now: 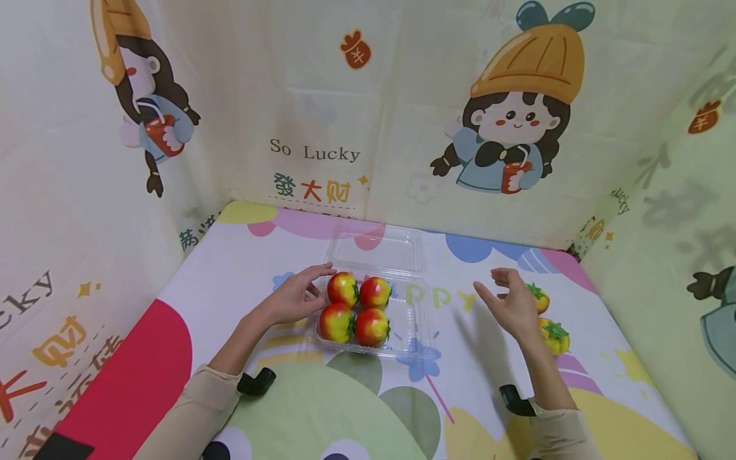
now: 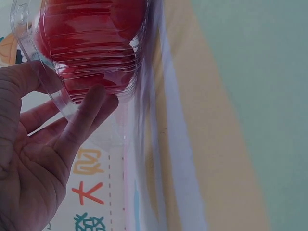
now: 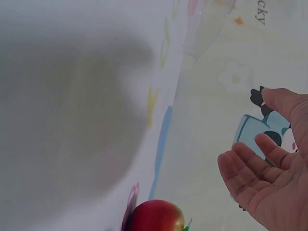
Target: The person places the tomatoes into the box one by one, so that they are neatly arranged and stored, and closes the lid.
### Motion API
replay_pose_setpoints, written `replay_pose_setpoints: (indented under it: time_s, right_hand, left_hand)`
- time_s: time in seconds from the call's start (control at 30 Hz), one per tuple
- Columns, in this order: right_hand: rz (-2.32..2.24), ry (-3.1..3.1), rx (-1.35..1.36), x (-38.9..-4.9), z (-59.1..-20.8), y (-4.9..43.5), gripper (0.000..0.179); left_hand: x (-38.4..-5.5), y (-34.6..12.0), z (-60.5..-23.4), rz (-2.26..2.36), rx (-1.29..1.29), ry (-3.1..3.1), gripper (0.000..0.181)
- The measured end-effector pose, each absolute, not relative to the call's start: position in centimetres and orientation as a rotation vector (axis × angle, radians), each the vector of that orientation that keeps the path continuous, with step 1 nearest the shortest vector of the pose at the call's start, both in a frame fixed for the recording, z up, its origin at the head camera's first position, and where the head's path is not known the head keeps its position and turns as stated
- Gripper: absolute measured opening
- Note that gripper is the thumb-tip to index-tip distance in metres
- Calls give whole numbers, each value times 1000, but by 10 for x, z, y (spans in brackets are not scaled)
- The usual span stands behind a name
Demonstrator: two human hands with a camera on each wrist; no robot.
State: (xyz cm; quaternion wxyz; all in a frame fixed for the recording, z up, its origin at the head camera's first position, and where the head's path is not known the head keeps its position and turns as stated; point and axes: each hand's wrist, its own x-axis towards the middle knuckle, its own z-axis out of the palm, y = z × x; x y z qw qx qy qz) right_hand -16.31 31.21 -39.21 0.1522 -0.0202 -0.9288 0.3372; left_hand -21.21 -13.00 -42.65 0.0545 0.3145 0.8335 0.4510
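Observation:
My left hand (image 1: 292, 298) is at the left edge of a clear plastic clamshell box (image 1: 411, 319), gripping its rim. In the left wrist view, the left hand's fingers (image 2: 86, 115) lie against the ribbed side wall. Several red-and-yellow, persimmon-like fruits (image 1: 370, 328) with green leafy caps fill the box's left half. My right hand (image 1: 512, 306) hovers over the table to the right of the box, holding nothing, its fingers loosely bent. Just beyond it on the right lie two similar fruits (image 1: 554, 337), partly hidden by the hand and forearm; one red fruit (image 3: 156, 216) shows in the right wrist view.
The box's lid (image 1: 376, 249) lies folded back, away from me. A printed cloth (image 1: 310, 409) covers the table. Cartoon-printed fabric walls (image 1: 402, 115) rise behind it and along both sides.

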Motion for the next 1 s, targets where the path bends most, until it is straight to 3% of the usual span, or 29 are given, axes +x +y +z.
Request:
replay_pose_setpoints:
  time_s: [1.0]
  right_hand:
    - [979,-2778,-225,-163,-380,355,75]
  left_hand:
    - [-212,-130,-426,1366,943,2532,56]
